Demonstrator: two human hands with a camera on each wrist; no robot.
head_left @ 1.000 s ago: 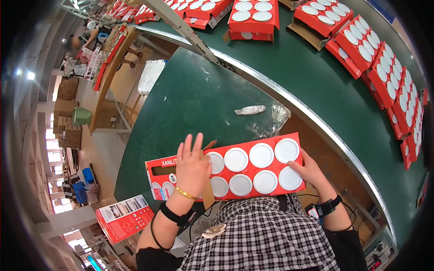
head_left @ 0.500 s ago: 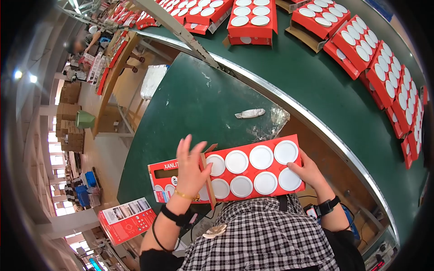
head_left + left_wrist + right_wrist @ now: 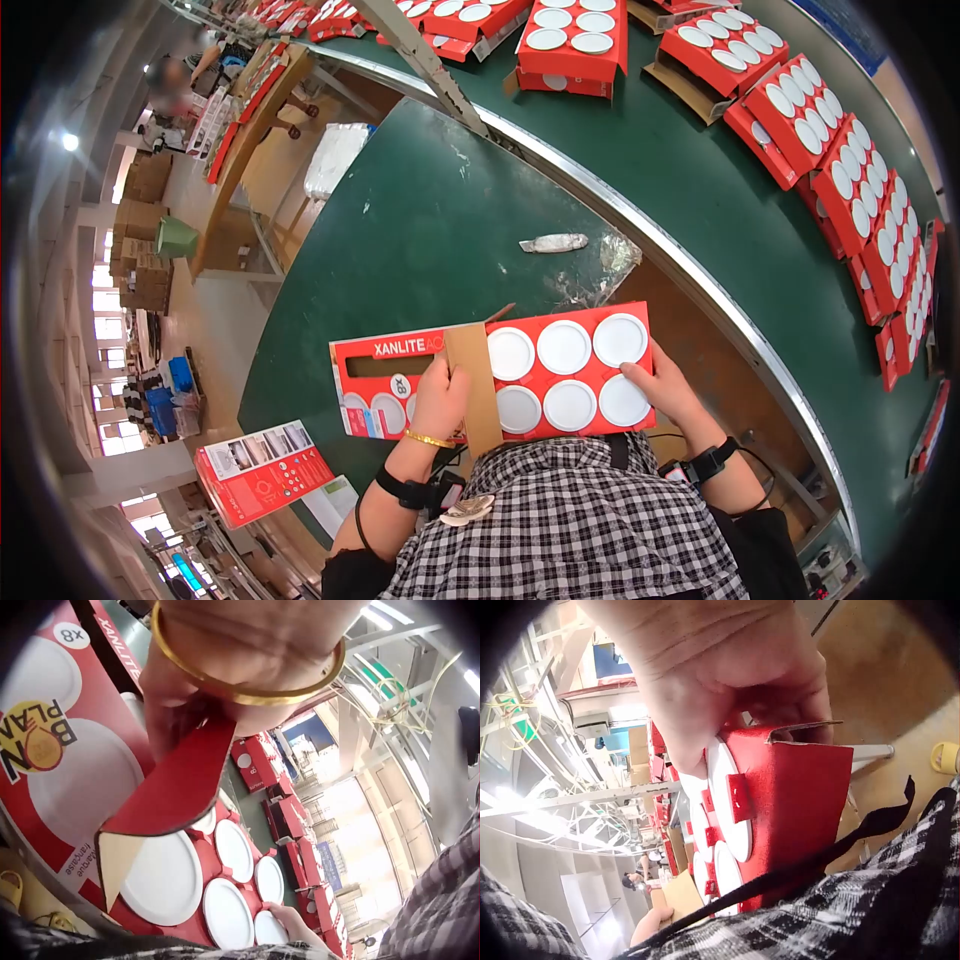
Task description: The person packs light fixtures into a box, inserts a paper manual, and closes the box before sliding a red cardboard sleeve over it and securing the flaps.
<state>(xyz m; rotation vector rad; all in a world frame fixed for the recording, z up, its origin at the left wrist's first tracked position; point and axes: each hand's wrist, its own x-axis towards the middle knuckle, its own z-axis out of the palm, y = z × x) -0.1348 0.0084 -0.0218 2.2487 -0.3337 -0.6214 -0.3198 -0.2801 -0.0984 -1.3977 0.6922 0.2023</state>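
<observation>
A red tray of white round discs [image 3: 564,348] lies at the front edge of the green table, its left part inside a red XANLITE sleeve [image 3: 362,360]. My left hand [image 3: 440,400] grips the sleeve beside its raised cardboard flap [image 3: 474,385]; in the left wrist view the flap's red side [image 3: 176,784] stands up at the fingers. My right hand [image 3: 668,388] holds the tray's right end, thumb on top by a disc. The right wrist view shows that hand [image 3: 727,682] curled over the tray's red end [image 3: 799,802].
A white-wrapped knife-like tool [image 3: 553,243] lies on the green table [image 3: 440,230]. Another red box [image 3: 265,475] is at the lower left. Beyond a metal rail, filled red boxes [image 3: 570,45] line a second green surface. A metal post [image 3: 425,65] rises at the back.
My left hand has come down from its raised, spread pose and grips the sleeve. The tray sits deeper in the sleeve, with fewer discs showing, and my right hand has moved slightly left.
</observation>
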